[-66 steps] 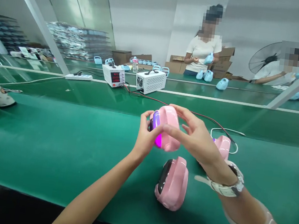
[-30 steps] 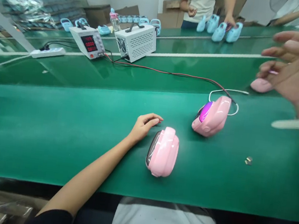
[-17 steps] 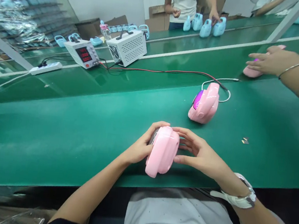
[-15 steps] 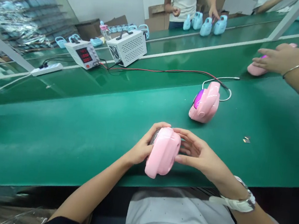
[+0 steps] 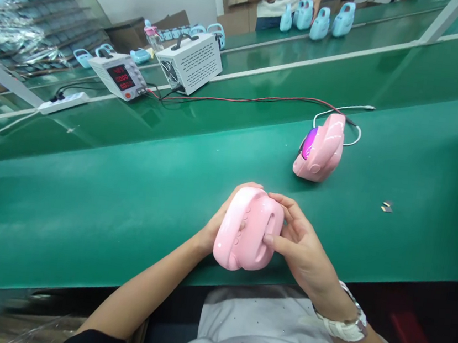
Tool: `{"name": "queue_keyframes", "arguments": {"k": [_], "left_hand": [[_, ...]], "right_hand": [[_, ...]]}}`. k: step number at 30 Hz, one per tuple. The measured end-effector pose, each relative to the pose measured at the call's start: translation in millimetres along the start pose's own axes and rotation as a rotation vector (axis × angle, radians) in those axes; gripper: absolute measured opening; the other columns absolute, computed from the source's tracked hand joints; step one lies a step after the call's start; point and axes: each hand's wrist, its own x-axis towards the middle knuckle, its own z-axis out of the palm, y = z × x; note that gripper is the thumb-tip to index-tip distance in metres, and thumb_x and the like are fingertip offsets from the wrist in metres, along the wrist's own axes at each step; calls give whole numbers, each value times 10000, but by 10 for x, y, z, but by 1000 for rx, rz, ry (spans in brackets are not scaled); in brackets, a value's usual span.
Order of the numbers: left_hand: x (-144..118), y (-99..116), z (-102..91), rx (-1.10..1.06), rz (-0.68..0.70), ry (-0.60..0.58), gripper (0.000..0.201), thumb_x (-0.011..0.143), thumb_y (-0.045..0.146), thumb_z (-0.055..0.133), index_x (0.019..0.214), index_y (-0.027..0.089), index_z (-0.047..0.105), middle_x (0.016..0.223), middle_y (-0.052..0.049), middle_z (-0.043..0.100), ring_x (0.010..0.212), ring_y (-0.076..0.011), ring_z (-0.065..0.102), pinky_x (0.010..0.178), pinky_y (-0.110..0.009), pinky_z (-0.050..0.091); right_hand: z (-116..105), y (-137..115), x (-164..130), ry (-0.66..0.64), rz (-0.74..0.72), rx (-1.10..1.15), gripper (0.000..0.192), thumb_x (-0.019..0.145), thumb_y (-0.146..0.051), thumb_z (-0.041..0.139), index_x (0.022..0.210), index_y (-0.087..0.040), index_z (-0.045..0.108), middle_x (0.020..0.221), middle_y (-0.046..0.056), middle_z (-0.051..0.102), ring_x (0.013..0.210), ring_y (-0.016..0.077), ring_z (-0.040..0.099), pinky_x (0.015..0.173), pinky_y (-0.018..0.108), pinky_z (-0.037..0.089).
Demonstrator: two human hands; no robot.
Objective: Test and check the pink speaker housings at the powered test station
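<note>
Between my hands, just over the near side of the green mat, is a pink portable speaker (image 5: 250,255) with a loop handle and a row of small round buttons. My left hand (image 5: 219,220) wraps around its far left side, with the fingers partly hidden behind the handle. With its thumb on a recessed slot in the casing, my right hand (image 5: 301,244) grips the right side. A second pink speaker (image 5: 326,153) stands further back, its round front lit purple. Two tiny cards (image 5: 386,206) lie on the mat to the right.
A power supply with red digits (image 5: 121,77) and a vented white box (image 5: 194,61) stand at the back left, beside a power strip (image 5: 64,102). Red and white cables run behind the second speaker. Across the bench, a person (image 5: 277,2) stands by several blue speakers (image 5: 320,24).
The held speaker has turned so its buttons and slot face me, and my right thumb has moved onto the slot. Another person's hand and a pink speaker at right have left view.
</note>
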Motion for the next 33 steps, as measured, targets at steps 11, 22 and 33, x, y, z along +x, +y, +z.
{"name": "queue_keyframes", "arguments": {"k": [11,22,33], "left_hand": [[-70,50,106,-218,-1,-51,701,578,496,814,1160,259,503,1021,-36,571,851,-221,574,685,-313,516],[-95,-7,-45,384,698,277,835,651,372,747,1377,253,354,1017,-39,520,736,-142,527,664,-281,472],[-97,-25,-69,375,670,272,820,652,310,711,1392,266,360,1003,-32,521,742,-140,512,681,-278,462]], "right_hand": [[-42,-44,40,-58,8,27,634,614,-265,864,1177,-328,582,1212,10,620,990,176,614,801,263,545],[130,-136,-78,181,-359,-575,69,844,-295,678,808,-263,727,999,29,694,966,181,639,860,307,491],[-286,-346,-135,397,-407,-818,161,833,-378,640,751,-244,677,947,31,682,924,200,636,838,338,487]]}}
